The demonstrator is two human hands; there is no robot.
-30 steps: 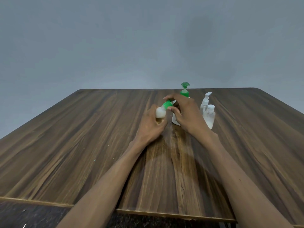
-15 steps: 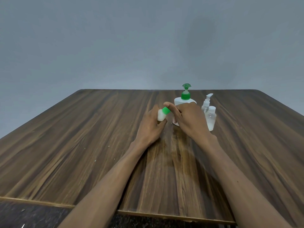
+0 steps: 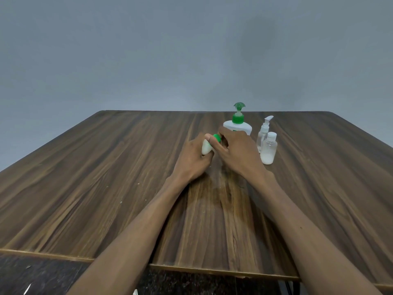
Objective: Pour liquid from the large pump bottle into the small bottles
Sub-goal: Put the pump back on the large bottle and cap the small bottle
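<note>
my left hand (image 3: 192, 160) grips a small white bottle (image 3: 205, 148) above the wooden table (image 3: 106, 167), while my right hand (image 3: 238, 152) pinches its green cap (image 3: 217, 137). just beyond stands the large pump bottle (image 3: 237, 124); to its right, a small spray bottle (image 3: 263, 133) and a clear capped bottle (image 3: 268, 149).
</note>
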